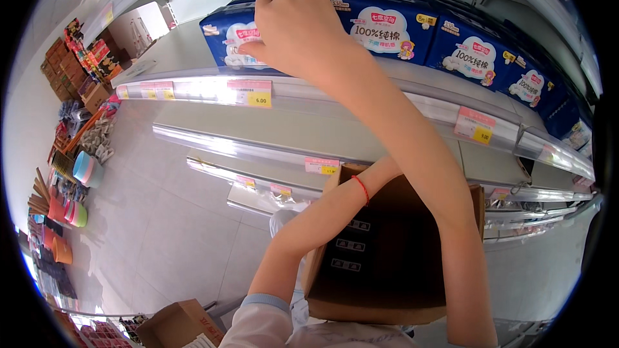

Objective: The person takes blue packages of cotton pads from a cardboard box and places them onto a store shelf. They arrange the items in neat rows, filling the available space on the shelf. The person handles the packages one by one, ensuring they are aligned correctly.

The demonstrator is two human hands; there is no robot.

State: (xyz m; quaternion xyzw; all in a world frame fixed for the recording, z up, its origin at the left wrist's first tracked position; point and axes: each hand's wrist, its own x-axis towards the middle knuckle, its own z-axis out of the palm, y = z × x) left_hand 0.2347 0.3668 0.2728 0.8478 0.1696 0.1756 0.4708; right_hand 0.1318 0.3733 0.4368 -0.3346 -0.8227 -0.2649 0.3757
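Observation:
My right hand (300, 24) grips a blue pack of sanitary pads (217, 41) at the left end of a shelf row. Its fingers lie over the top edge and the thumb presses the printed front. More blue packs (387, 29) stand to the right and behind it. My left forearm (319, 212), with a red cord bracelet (361, 190), crosses under the right one over an open cardboard carton (377, 314). The left hand itself is hidden behind my right forearm. Inside the carton it is dark; small pale printed marks show on the left.
A clear price-tag rail (198, 88) edges the shelf, with lower shelves (232, 142) beneath. Another open carton (179, 324) sits at lower left. Plastic buckets (87, 166) and other goods line the tiled floor (164, 212) at far left.

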